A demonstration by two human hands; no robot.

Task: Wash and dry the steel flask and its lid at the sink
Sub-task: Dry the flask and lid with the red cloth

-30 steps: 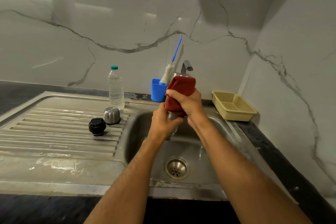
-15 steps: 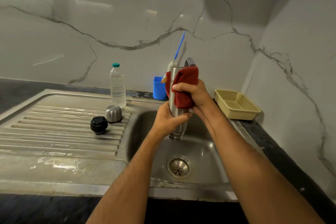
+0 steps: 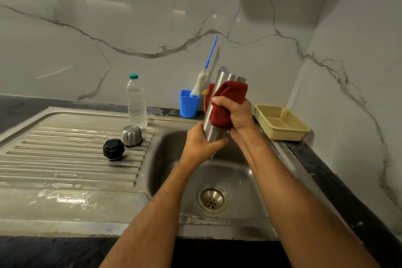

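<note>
flask: the steel flask [image 3: 214, 113] is held over the sink [image 3: 165, 172] basin, leaning a little to the right, its flat end uppermost and its lower end hidden inside the left hand.
left hand: the left hand [image 3: 201, 144] grips the flask's lower part from the left, fingers [image 3: 218, 142] curled round the steel.
right hand: the right hand [image 3: 236, 113] grips a red cloth [image 3: 228, 102] bunched against the flask's right side, fingers folded tight on the cloth.
lid parts: a steel cup lid [image 3: 131, 135] stands dome up on the ribbed drainboard left of the sink basin; a black stopper [image 3: 113, 149] sits just in front of it, close beside it; whether they touch i cannot tell.
bottle: a clear plastic bottle [image 3: 136, 102] with a teal cap stands upright behind the steel cup lid, at the back of the drainboard.
behind the sink: a blue cup [image 3: 188, 104] on the counter [image 3: 339, 183] holds a bottle brush [image 3: 201, 82] with a blue handle leaning right; the flask and cloth cover most of the tap, only its curved top showing.
right of the sink: a pale yellow basket [image 3: 282, 123] sits on the dark counter, in the corner by the marbled wall.
drain: the round drain [image 3: 212, 199] lies bare in the basin, between the two forearms.
</note>
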